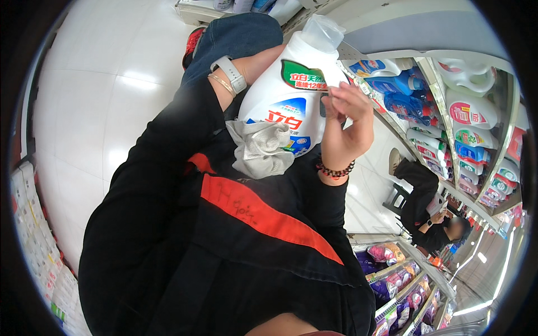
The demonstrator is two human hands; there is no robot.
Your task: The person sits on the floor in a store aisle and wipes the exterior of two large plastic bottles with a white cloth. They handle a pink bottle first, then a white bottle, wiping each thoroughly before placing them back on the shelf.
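A large white plastic bottle of Liby laundry detergent (pixel 269 96) with a translucent cap (pixel 323 33) leans tilted before me. Past its left side reaches my left hand (pixel 262 65), with a grey watch at the wrist; its fingers are hidden behind the bottle. My right hand (pixel 351 113), wearing a beaded bracelet, is at the handle side, its thumb and fingertips pinched at the edge of the green-and-white label (pixel 304 76). A crumpled grey cloth (pixel 265 147) lies against the bottle's lower front, with no fingers visible on it.
Shelves of detergent bottles (pixel 470 113) rise at the right, and shelves of bagged products (pixel 395 281) are at lower right. A person in dark clothes (pixel 424 197) sits near a dark stool (pixel 397 199) in the aisle. More shelving (pixel 197 11) stands at the top.
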